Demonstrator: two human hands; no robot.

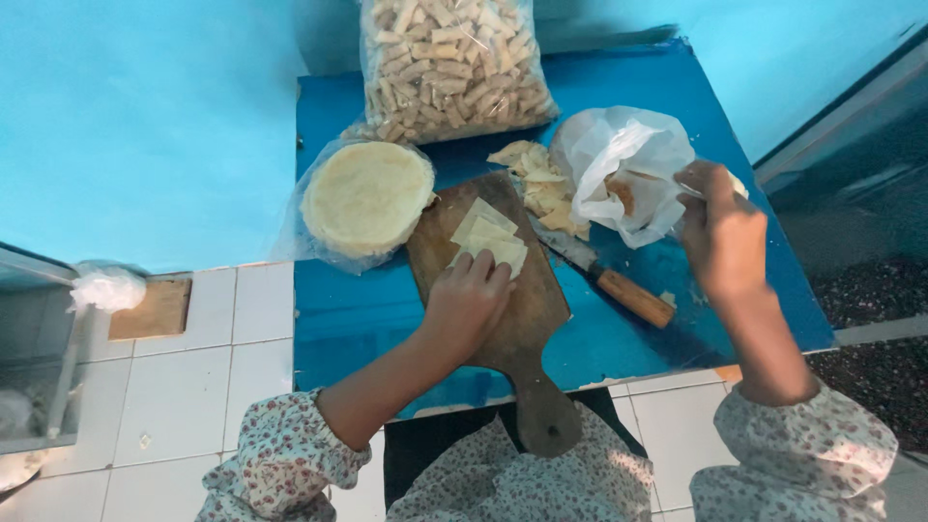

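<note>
We cannot see the top of the clear bag of rolled pastry sticks (449,63), cut off by the upper edge. Our left hand (467,304) covers the near corner of the cut wrapper squares (490,239), and the knife (604,273) blade hides partly beneath the white plastic bag (619,169). What our right hand's (723,237) fingers (698,184) pinch is too small to tell.

Cool, bluish light washes the whole scene, fairly dim and even, with no hard shadows. The white plastic bag (623,169) is the brightest spot and nearly blows out on its upper folds. Soft shade gathers under the left hand (466,302) on the wooden board (503,309). The right edge falls dark (detail there is murky). Straight lines bow outward near the corners, and fine texture looks slightly soft throughout.
</note>
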